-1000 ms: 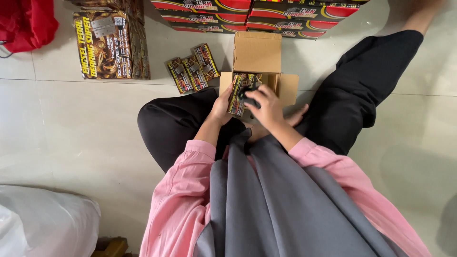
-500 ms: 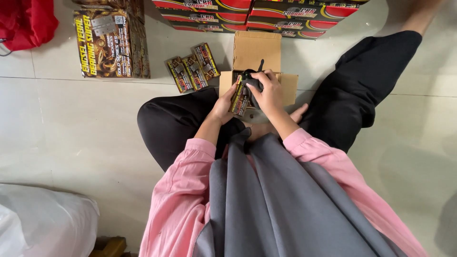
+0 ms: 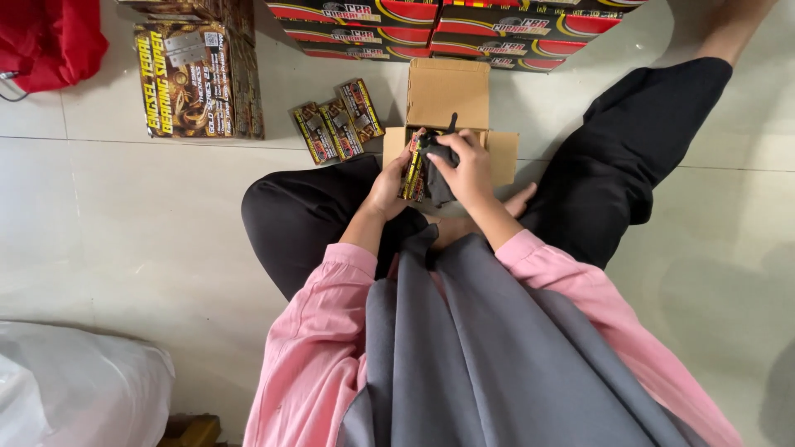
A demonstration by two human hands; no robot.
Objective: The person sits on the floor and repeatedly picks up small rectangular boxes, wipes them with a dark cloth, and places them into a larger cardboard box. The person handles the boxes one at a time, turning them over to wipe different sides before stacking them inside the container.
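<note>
I sit on the floor with my legs around an open brown cardboard box. My left hand holds a small black-and-yellow printed packet on edge, just over the box's near side. My right hand is closed on a dark, crumpled piece of wrapping pressed against that packet. Both hands touch the same bundle. What lies inside the box is hidden by my hands.
Three similar small packets lie on the tiles left of the box. A larger printed carton stands further left, a red bag in the corner, stacked red-and-black cartons behind, a white plastic sack near left.
The packet has turned from lying flat to standing on edge, and my right hand has come over it with the dark wrapping.
</note>
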